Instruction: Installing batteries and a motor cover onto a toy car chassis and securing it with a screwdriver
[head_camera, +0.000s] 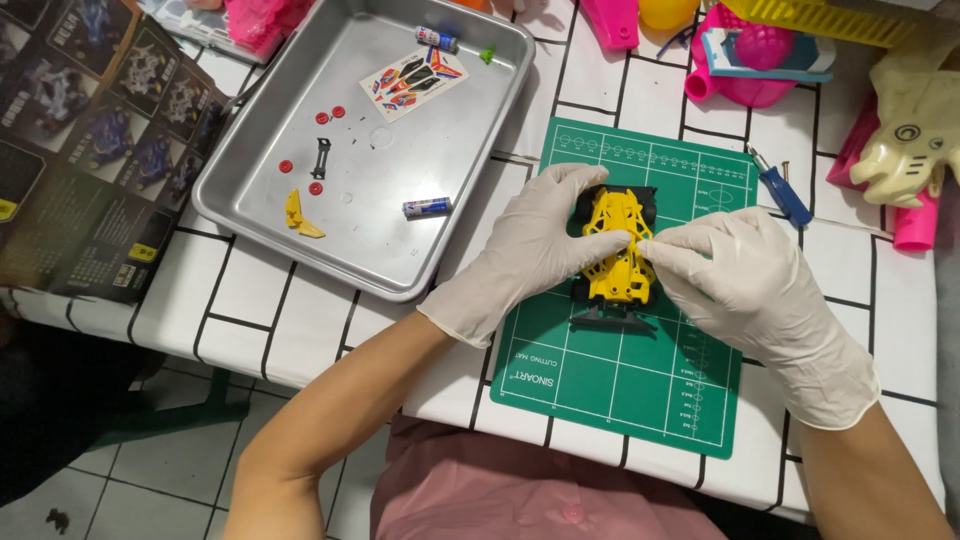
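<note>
I've got both hands closed on the yellow toy car chassis (618, 248) over the green cutting mat (620, 380), left hand (530, 250) bracing its side, right hand (745, 290) pinching the top, steel tray (260, 215) of spare parts left of my left hand.

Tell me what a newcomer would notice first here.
The yellow toy car stands out at the centre, on a green mat, pinched between the gloved left hand and right hand. Up and to the left sits a metal tray holding small red wheels, a sticker sheet and two batteries. Pink and yellow plastic toys crowd the far edge of the table.
</note>
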